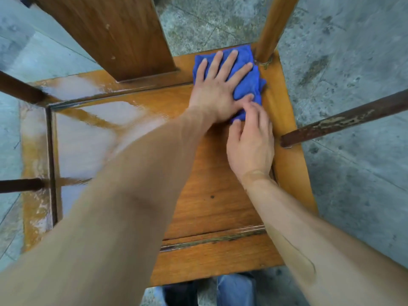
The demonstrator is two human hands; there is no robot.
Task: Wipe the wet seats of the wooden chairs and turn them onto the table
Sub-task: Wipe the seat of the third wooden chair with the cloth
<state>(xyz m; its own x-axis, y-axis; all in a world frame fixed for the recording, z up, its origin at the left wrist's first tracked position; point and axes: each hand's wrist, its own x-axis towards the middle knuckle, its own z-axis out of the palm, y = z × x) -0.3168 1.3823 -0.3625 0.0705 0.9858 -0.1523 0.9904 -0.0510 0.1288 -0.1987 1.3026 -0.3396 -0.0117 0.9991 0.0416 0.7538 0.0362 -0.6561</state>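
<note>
- At the left of the frame the chair seat [88,133] shines with water; this part is not wiped yet, I judge.
- In the upper middle stands the chair back [110,34], and a puddle lies just at its foot.
- The left hand [217,89] lies flat with straight fingers, pressing the blue cloth [249,78] onto the seat in the upper right corner.
- The cloth is under this hand's fingers and sticks out beyond them, touching the back post [271,29].
- The right hand [251,138], lower right of the cloth, pinches its near edge with curled fingertips.
- Risk: the bunched cloth could only push the water around, or snag at the post.
- Risk: water left on the seat could drip on the tabletop later.
</note>
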